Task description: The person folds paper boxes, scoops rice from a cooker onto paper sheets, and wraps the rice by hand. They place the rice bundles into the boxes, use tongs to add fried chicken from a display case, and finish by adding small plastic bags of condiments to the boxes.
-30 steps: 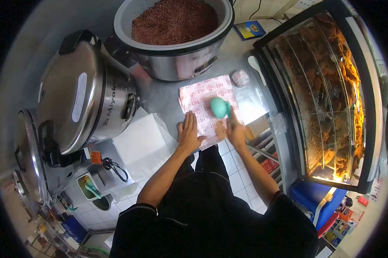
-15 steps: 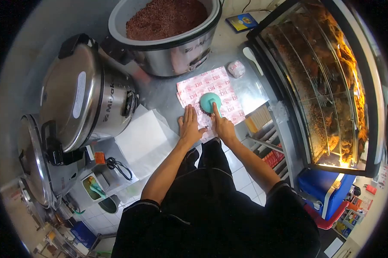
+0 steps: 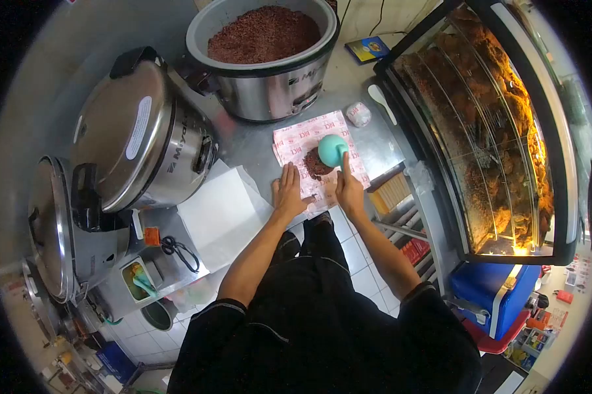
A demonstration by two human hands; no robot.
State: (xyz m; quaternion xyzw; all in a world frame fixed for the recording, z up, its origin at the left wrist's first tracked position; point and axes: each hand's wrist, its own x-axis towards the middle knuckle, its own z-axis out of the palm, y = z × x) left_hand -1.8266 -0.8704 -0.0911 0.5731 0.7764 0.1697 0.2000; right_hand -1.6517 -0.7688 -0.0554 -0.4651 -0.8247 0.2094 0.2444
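Your right hand [image 3: 350, 194] grips the teal scoop [image 3: 331, 150] by its handle, which runs straight ahead from your fingers. The rice mound [image 3: 314, 165] sits on the printed paper [image 3: 301, 136] just left of the scoop's bowl, ahead of your left hand [image 3: 289, 194], which lies flat and open.

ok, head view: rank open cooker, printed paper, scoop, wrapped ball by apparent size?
1. open cooker
2. printed paper
3. scoop and wrapped ball: these look alike, and the scoop may be nearer the camera, so unranked.
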